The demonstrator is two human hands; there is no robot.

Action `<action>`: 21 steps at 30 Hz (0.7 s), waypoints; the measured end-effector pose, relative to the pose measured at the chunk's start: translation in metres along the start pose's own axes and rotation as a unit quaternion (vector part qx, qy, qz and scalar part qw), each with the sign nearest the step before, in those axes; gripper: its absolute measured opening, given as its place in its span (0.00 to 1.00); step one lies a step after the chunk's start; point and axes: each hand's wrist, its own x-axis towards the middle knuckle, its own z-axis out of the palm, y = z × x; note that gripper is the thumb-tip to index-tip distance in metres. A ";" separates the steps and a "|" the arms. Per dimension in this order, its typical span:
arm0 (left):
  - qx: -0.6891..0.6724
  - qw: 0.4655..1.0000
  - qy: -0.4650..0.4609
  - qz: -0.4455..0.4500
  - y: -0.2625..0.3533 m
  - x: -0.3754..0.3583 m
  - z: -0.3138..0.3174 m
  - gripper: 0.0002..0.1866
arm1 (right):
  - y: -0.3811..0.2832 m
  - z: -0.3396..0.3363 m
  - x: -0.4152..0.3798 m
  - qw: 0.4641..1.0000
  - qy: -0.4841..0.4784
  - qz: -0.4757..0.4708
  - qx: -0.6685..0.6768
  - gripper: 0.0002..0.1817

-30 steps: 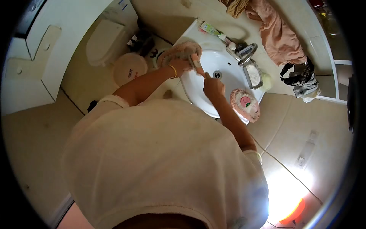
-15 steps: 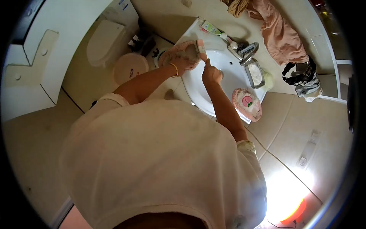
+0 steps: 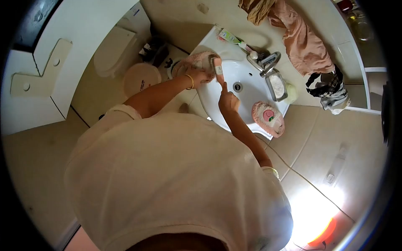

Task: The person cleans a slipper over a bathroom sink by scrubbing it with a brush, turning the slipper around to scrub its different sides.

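My left hand (image 3: 200, 77) grips a fluffy pink slipper (image 3: 202, 59) at the left rim of the white sink (image 3: 250, 95). The slipper's greyish inside or sole partly shows, and my fingers cover some of it. In my right hand (image 3: 229, 102) is the handle of a pink scrub brush (image 3: 218, 67), index finger stretched along it. Its bristles face left and touch the slipper's right end. A second pink slipper (image 3: 268, 119), with a round pink patch, rests on the sink's right front edge.
Behind the basin stand a chrome faucet (image 3: 273, 61), a soap tray (image 3: 277, 86) and a green-white tube (image 3: 228, 36). A pink basin (image 3: 141, 80) and a toilet (image 3: 113, 48) are on the left. Clothes (image 3: 307, 46) hang at the back right; a bright lamp (image 3: 324, 232) glows lower right.
The view has shifted slightly. The brush and my right hand have moved a little down and left, and the slipper in my left hand is tilted differently. The sink drain now shows.
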 end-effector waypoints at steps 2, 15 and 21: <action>0.029 0.999 -0.036 -0.019 0.010 -0.007 -0.004 0.22 | -0.003 0.000 0.015 1.000 0.025 -0.005 0.016 0.25; -0.064 0.995 0.062 0.050 -0.040 0.040 0.053 0.22 | -0.021 -0.015 0.037 0.999 0.010 -0.052 0.011 0.22; 0.040 0.998 0.026 0.034 -0.023 0.028 0.046 0.25 | -0.004 -0.037 0.018 0.997 -0.006 -0.069 -0.039 0.14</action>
